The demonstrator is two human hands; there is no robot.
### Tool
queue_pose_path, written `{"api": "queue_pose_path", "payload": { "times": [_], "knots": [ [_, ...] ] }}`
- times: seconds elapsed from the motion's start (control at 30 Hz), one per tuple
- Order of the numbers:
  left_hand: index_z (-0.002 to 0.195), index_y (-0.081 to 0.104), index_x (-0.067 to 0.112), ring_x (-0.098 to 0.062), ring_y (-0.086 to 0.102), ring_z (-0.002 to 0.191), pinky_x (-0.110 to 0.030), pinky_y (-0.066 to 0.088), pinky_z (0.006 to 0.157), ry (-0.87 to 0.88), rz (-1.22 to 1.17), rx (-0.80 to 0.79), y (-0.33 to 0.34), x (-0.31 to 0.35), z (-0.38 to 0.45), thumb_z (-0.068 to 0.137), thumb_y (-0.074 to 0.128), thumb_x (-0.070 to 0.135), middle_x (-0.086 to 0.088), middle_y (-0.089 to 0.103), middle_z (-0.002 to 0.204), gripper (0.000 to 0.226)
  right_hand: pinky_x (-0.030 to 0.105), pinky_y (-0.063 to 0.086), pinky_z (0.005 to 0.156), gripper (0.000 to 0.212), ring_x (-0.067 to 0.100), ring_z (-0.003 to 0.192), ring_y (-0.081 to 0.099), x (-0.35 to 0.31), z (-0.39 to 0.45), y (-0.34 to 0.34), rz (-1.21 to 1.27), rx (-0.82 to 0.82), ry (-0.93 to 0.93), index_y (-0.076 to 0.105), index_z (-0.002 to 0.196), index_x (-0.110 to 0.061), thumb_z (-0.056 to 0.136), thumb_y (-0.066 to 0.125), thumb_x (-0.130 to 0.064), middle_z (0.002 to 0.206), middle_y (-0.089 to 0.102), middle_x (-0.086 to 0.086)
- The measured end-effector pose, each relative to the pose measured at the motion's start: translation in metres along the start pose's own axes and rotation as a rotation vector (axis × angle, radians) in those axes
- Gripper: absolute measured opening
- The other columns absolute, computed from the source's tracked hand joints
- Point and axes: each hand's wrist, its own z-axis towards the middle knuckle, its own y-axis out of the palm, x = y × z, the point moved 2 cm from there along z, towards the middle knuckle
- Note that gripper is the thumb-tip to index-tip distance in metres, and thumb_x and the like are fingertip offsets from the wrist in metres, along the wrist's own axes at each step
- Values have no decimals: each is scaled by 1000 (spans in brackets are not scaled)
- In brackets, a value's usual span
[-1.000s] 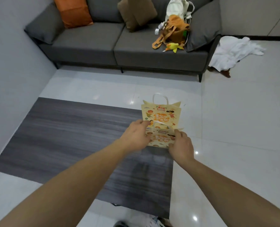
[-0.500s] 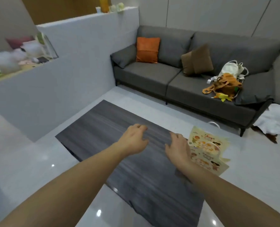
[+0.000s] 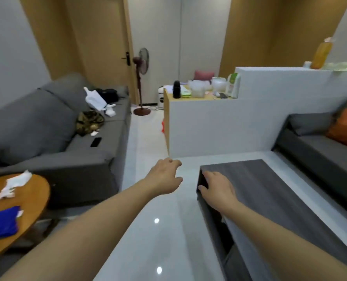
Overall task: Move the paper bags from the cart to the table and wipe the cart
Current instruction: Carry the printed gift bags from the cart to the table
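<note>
Living room with glossy tiled floor (image 3: 148, 250), grey sofa (image 3: 47, 128) and dark wood-grain tabletop (image 3: 269, 189); both hands empty.
Left hand (image 3: 165, 176) hangs over the floor with fingers loosely curled on nothing, apparently free for the next pickup. Right hand (image 3: 216, 187) rests at the tabletop's near corner, fingers spread and released, perhaps for balance. No paper bag or cart is in view. A round wooden side table (image 3: 30, 199) carries crumpled tissue (image 3: 13, 185) and a blue cloth (image 3: 1, 225), possibly the wiper.
</note>
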Motion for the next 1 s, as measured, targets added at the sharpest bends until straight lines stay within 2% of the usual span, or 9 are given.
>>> {"api": "queue_pose_path", "payload": {
  "times": [0.2,0.3,0.43,0.57,0.63,0.73,0.83,0.9,1.0],
  "knots": [
    [148,42,22,-26,38,135,-42,41,108,-373,-11,137,-68,-166,-99,96,57,38,-4,42,147,56,37,42,106,55,26,132,47,-196,15,64,21,-132,-393,42,149,-20,99,57,-36,145,51,4],
    [146,44,22,-26,41,133,-40,41,108,-546,-29,215,-90,-228,-162,96,59,36,-6,44,146,55,38,47,102,50,26,125,53,-288,1,94,31,-196,-595,48,143,-21,97,61,-36,136,58,5],
    [145,47,23,-27,41,135,-40,39,110,-776,-25,301,-110,-296,-248,95,61,38,-6,45,147,55,36,48,98,52,23,122,55,-392,-29,133,48,-306,-833,49,144,-21,96,63,-36,130,60,2],
    [140,51,21,-30,47,129,-41,43,105,-997,-11,357,-130,-351,-335,92,61,37,-9,51,137,52,31,49,90,39,21,115,59,-484,-61,173,66,-428,-1052,58,131,-17,95,63,-31,123,63,3],
    [139,52,20,-30,47,128,-41,44,103,-1104,8,378,-141,-373,-376,93,59,37,-9,51,135,50,29,47,91,43,19,118,57,-528,-77,194,83,-480,-1128,55,136,-18,96,63,-31,130,61,2],
    [143,48,19,-30,45,129,-39,42,103,-1266,-16,422,-156,-403,-427,98,56,38,-9,48,142,50,34,49,94,47,22,120,56,-590,-98,223,131,-549,-1248,54,138,-18,95,63,-34,132,61,5],
    [149,41,22,-30,41,133,-38,40,105,-1383,-40,395,-167,-426,-463,99,55,40,-8,41,148,55,31,46,86,39,23,115,58,-643,-119,243,144,-618,-1364,59,131,-18,95,61,-33,125,64,6],
    [149,41,22,-29,39,135,-41,39,107,-1439,-6,376,-174,-442,-480,99,55,42,-8,40,149,56,26,42,84,46,20,116,57,-680,-130,256,150,-639,-1433,56,138,-20,95,62,-35,127,62,3],
    [148,42,21,-29,40,134,-41,40,107,-1520,-12,401,-181,-463,-501,99,55,42,-6,43,146,55,30,47,92,54,20,119,57,-733,-142,272,162,-686,-1502,50,145,-19,95,62,-38,133,61,2]
  ]
}}
